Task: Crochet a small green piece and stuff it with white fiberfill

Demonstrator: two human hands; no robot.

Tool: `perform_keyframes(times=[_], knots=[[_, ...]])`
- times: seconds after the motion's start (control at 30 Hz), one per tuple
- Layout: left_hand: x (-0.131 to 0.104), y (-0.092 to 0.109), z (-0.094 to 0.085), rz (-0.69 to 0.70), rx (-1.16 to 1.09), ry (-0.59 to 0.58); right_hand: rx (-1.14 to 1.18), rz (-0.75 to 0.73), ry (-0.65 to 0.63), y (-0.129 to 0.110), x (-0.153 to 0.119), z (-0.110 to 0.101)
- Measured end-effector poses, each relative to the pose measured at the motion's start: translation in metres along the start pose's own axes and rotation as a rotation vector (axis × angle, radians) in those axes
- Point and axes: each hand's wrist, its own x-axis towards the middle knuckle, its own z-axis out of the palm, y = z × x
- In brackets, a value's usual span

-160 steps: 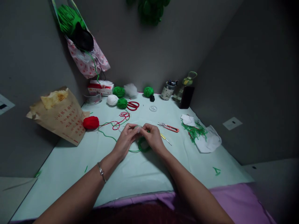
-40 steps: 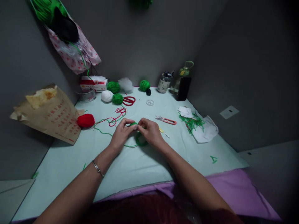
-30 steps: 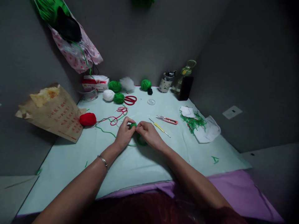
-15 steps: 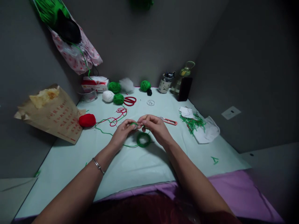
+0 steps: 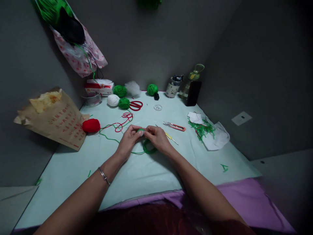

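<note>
My left hand [image 5: 128,140] pinches a small green and white yarn piece [image 5: 141,131] above the middle of the cloth. The fingers of my right hand [image 5: 157,137] close on the right side of the same piece, touching my left fingertips. Under my right hand lies a coil of green yarn [image 5: 148,147], partly covered by it. A yellow-handled crochet hook [image 5: 168,135] rests on the cloth beside my right hand, its middle near the fingers. Just beyond are orange thread snips [image 5: 176,126].
On the left stand a paper bag [image 5: 56,120] and a red yarn ball [image 5: 91,125]. Red scissors [image 5: 136,105], green yarn balls [image 5: 119,91], a can [image 5: 172,88] and a phone [image 5: 194,93] line the back. Green yarn scraps [image 5: 201,129] lie right.
The yellow crochet hook now shows on the cloth by my right hand. My right hand has shifted slightly left and down, and its fingers have closed on the yarn piece.
</note>
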Motion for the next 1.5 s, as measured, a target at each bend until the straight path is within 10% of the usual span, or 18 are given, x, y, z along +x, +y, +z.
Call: perform_keyframes(times=[0.6, 0.87, 1.5], knots=[[0.006, -0.006, -0.003, 0.243, 0.485, 0.073, -0.017, -0.014, -0.002, -0.024, -0.018, 0.013], [0.006, 0.003, -0.005, 0.135, 0.459, -0.161, -0.015, -0.037, -0.024, -0.023, -0.021, 0.010], [0.020, -0.008, -0.012, 0.005, 0.331, 0.036, -0.094, -0.004, -0.015, -0.020, -0.018, 0.017]])
